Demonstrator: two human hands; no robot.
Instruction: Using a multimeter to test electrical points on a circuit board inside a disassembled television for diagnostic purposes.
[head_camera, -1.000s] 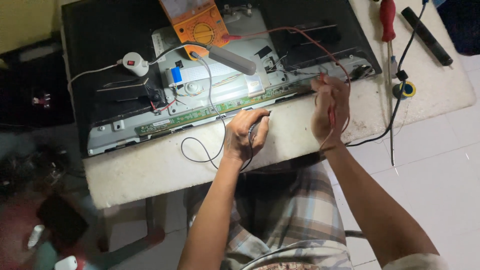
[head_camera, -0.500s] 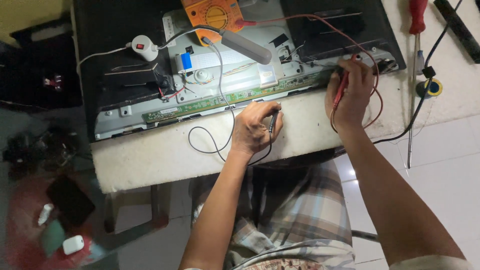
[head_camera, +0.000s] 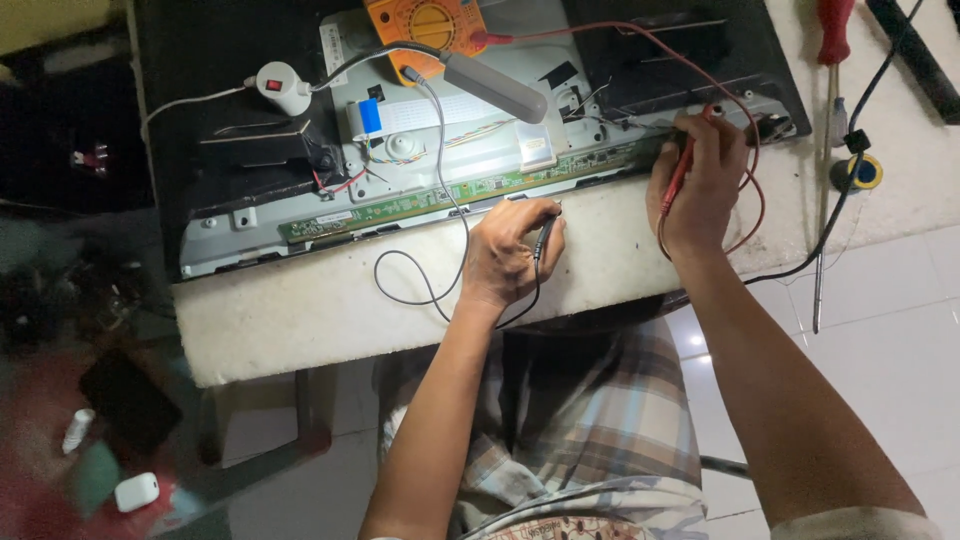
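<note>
My left hand (head_camera: 512, 248) is closed in a pen grip around the slim black meter probe (head_camera: 545, 238), tip pointing up at the front edge of the long narrow green circuit strip (head_camera: 440, 195); I can't tell if the tip actually touches. My right hand (head_camera: 700, 185) is closed around the slim red meter probe (head_camera: 678, 180), tip down at the right end of the same strip on the opened flat-screen panel with black back and grey metal chassis (head_camera: 240, 215). The red lead wire (head_camera: 640, 35) loops back to the orange handheld multimeter (head_camera: 425, 25) lying at the far edge of the panel. The panel lies on the white foam-topped bench (head_camera: 330, 320); the black lead curls over the foam just beside my left wrist.

To probe well, as I judge it: rest the heel of each hand on the foam or chassis; keep tips steep so they sit on one pad only, not bridging neighbours; keep the leads off the board.

Also here: grey cylindrical tool (head_camera: 495, 88) across the metal shield; white round inline switch with red button (head_camera: 283, 88) on the panel's left; red-handled screwdriver (head_camera: 833, 30) and small yellow-and-black tape roll (head_camera: 862, 172) well to the right.
</note>
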